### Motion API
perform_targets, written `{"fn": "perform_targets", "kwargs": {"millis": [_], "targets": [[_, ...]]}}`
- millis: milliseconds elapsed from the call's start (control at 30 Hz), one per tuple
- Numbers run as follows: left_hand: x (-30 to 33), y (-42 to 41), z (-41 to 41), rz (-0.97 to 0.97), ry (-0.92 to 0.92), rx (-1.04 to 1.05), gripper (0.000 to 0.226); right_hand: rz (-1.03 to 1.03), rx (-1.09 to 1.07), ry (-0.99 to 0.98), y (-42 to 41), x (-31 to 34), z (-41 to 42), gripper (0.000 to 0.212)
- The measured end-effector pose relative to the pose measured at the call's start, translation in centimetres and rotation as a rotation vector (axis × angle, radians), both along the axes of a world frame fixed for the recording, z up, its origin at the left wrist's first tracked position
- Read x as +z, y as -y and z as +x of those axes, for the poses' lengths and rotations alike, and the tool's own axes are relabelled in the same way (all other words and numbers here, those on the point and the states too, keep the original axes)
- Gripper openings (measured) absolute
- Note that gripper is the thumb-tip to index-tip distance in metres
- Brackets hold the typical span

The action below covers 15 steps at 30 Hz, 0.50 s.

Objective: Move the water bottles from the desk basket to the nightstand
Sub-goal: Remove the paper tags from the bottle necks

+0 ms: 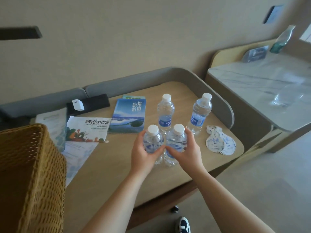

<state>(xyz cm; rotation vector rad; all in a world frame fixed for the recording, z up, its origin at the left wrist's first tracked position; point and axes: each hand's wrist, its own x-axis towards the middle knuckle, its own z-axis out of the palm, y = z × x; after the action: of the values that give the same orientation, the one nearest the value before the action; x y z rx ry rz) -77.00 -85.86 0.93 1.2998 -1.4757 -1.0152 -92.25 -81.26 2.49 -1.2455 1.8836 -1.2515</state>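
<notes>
My left fingers [152,149] wrap one water bottle [152,142], my right fingers [175,151] wrap its neighbour [176,142], both upright and touching so I can carry them as a pair. Two more bottles [165,113] stand farther back on the desk [117,174]; the wicker basket [30,174] sits near left, the nightstand [252,81] far right.

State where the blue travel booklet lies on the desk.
In the head view the blue travel booklet lies flat near the desk's middle, left of the back-left water bottle and right of the folded map.
</notes>
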Motion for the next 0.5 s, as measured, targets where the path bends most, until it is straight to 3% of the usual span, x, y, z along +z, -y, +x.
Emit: {"fn": "perform_targets", "kwargs": {"millis": [233, 500], "targets": [[1.2, -2.0, -0.9, -0.114, 0.041, 0.151, 0.063, -0.051, -0.131, 0.029, -1.2, 0.7, 1.0, 0.071], [3.0, -3.4, -3.0, -0.166, 0.061, -0.049, 0.062, -0.141, -0.362, 0.038, -5.9, 3.3, -2.7, 0.081]]}}
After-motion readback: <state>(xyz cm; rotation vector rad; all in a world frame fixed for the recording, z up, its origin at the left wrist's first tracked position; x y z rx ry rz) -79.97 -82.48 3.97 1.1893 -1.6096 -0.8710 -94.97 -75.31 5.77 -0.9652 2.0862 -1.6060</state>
